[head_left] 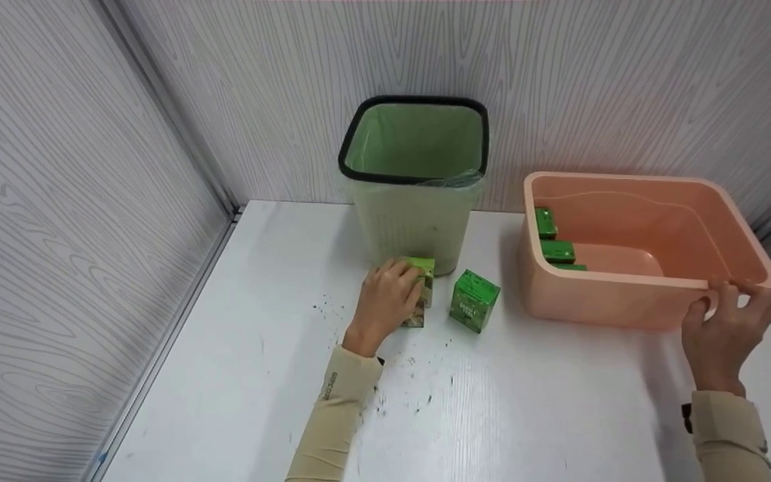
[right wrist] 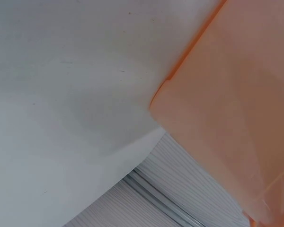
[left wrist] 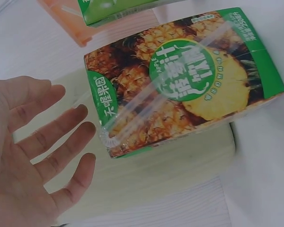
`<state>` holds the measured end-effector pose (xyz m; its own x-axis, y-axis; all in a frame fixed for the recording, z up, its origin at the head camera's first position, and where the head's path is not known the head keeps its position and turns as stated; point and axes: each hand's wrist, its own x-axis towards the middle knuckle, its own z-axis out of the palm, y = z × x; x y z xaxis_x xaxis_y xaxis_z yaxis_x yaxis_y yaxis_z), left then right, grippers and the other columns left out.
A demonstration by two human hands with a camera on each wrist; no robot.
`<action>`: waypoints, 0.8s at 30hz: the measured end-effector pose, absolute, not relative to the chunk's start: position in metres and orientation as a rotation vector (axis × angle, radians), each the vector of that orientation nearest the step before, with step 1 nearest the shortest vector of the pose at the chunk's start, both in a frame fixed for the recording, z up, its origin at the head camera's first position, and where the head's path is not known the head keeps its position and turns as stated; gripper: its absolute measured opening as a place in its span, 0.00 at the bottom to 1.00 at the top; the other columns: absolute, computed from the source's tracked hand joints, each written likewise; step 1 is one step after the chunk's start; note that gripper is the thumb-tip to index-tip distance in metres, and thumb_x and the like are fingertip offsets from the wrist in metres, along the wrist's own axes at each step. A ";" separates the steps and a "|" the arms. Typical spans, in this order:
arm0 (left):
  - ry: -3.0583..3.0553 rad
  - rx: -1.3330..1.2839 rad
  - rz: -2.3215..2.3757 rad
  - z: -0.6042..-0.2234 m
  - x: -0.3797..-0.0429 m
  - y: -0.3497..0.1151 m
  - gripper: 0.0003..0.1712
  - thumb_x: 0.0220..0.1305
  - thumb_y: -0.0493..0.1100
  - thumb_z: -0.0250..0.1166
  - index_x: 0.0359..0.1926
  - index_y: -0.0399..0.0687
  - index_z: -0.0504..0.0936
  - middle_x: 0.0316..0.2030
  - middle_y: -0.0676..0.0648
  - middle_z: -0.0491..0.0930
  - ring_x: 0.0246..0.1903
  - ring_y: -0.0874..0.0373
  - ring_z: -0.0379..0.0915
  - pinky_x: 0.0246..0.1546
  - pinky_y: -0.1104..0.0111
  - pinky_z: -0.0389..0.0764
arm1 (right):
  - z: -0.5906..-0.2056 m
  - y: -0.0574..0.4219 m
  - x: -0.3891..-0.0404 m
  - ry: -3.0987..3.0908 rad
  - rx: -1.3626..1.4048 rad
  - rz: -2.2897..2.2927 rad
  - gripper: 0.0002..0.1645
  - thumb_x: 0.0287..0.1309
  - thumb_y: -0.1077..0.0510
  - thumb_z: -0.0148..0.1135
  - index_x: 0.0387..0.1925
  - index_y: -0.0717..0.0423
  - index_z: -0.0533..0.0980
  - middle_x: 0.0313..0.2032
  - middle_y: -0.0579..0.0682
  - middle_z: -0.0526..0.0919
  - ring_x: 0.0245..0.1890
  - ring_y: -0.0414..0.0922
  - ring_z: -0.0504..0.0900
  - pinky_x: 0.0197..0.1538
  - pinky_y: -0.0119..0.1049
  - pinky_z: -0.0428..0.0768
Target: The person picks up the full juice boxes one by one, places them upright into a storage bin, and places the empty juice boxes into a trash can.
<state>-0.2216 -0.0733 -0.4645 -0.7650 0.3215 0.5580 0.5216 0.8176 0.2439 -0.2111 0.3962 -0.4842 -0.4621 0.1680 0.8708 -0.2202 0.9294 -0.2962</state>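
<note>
My left hand (head_left: pixel 389 294) is at a pineapple juice carton (left wrist: pixel 180 80) in front of the waste bin, partly covering it in the head view. From the left wrist, the fingers look spread and loosely bent, with their tips beside the carton's end. A clear straw in its wrapper lies along the carton's face. Just right of it stands a green drink carton (head_left: pixel 474 301). My right hand (head_left: pixel 727 328) grips the front rim of a pink plastic tub (head_left: pixel 600 291) near its right corner. The right wrist view shows the tub's wall but no fingers.
A pale green waste bin (head_left: pixel 412 221) with a black rim and a liner stands against the back wall. Several green cartons (head_left: pixel 557 252) lie along the tub's left side. Dark specks (head_left: pixel 385 402) dot the white table. Panelled walls (head_left: pixel 57 201) bound the left and back.
</note>
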 end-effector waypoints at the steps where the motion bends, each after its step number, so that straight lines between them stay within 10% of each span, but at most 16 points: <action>1: -2.494 -0.619 -0.528 -0.465 -0.221 -0.074 0.09 0.69 0.40 0.66 0.45 0.42 0.89 0.43 0.45 0.85 0.44 0.50 0.81 0.45 0.54 0.81 | -0.484 0.396 -0.211 -2.002 0.039 0.450 0.11 0.67 0.70 0.50 0.44 0.75 0.76 0.49 0.75 0.70 0.54 0.72 0.67 0.58 0.64 0.70; 24: -2.511 -0.601 -0.462 -0.489 -0.216 -0.080 0.13 0.65 0.48 0.72 0.49 0.52 0.88 0.49 0.45 0.82 0.50 0.47 0.76 0.49 0.49 0.77 | -0.485 0.396 -0.212 -1.979 0.041 0.458 0.11 0.67 0.69 0.49 0.42 0.76 0.76 0.48 0.74 0.69 0.52 0.72 0.67 0.59 0.64 0.68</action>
